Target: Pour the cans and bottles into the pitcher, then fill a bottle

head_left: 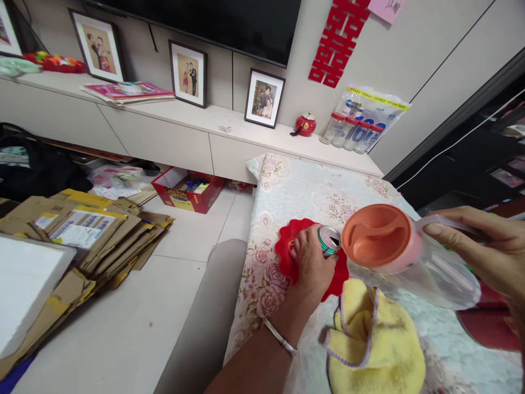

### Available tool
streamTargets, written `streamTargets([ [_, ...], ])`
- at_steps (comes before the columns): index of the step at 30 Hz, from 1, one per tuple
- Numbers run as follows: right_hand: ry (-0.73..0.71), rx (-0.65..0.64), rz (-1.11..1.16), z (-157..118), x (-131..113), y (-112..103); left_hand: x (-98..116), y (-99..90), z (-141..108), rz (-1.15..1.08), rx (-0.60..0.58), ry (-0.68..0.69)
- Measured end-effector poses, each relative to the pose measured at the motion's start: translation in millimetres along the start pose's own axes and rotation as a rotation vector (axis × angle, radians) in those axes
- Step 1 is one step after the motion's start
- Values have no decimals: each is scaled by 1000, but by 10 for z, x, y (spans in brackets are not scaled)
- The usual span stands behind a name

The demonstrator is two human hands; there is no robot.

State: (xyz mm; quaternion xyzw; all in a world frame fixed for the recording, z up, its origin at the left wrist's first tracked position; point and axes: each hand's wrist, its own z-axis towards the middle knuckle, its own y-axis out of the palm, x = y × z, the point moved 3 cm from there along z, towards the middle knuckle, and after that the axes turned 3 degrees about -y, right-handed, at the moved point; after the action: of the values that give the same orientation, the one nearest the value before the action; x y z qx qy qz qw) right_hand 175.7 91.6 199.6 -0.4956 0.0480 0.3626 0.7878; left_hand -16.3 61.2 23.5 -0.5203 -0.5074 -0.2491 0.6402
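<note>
My left hand (310,262) is wrapped round a small green drink can (328,241) with a silver top, its opening showing. Under that hand lies a red wavy-edged plate (336,282); whether the can rests on it I cannot tell. My right hand (482,241) grips the handle of a clear plastic jug (447,282) with an orange lid (379,254). The jug is tilted, lid towards the can and close beside it. In front of the jug a yellow cloth (381,350) with a purple stitched edge sits bunched up on the table.
A flowered tablecloth (295,186) covers the table. Behind it, a low cabinet (164,128) carries framed photos (266,98), a red pot (305,125) and red-lidded jars (348,133). Flattened cardboard (110,235) and a red box (200,200) lie on the floor at left.
</note>
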Motion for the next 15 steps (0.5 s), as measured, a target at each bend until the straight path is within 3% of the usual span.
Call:
streamTargets([
  [15, 5, -24, 5, 25, -104, 16, -8, 0, -6, -23, 1, 6],
])
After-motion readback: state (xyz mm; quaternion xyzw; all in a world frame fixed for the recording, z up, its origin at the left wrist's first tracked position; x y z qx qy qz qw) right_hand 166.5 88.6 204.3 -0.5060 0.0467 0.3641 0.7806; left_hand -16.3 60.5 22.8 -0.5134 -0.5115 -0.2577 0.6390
